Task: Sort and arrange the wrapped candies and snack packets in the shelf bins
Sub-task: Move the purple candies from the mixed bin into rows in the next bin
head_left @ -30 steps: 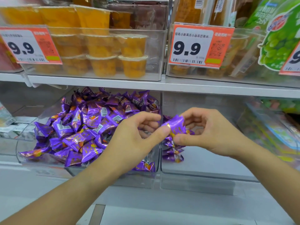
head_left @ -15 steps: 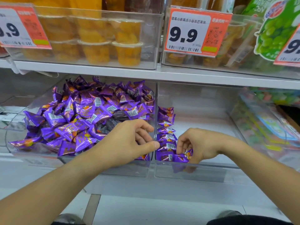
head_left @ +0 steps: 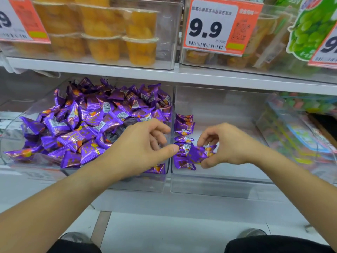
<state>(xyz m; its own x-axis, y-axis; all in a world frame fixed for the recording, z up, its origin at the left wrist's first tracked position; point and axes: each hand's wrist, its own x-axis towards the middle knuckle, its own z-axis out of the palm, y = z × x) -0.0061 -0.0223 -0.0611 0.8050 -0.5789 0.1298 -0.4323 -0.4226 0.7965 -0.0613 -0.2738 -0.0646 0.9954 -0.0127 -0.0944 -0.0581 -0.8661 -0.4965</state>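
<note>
— Shop shelving, white metal, clear plastic bins (head_left: 218, 181) side by side on the lower shelf. What are you doing in there?

— Lining up candies. My right hand (head_left: 228, 145) pinches one purple candy (head_left: 197, 154) between thumb and fingertips, low at the front of the right bin, beside the short row (head_left: 183, 141) running along its left wall.

— Why the row?

— My guess: neat rows face better than the heap (head_left: 94, 125) in the left bin, which lies every which way.

— And the other hand?

— My left hand (head_left: 144, 148) holds nothing, fingers loosely curled over the wall between the bins, thumb reaching toward the row, likely to steady it.

— How do they handle?

— Crinkly foil pillows, shiny, puffy, with crimped ends. I'd expect them to slide on the smooth plastic.

— Above?

— Soft-looking orange jelly cups (head_left: 140, 46), stacked in another clear bin behind a price tag (head_left: 218, 26).
</note>
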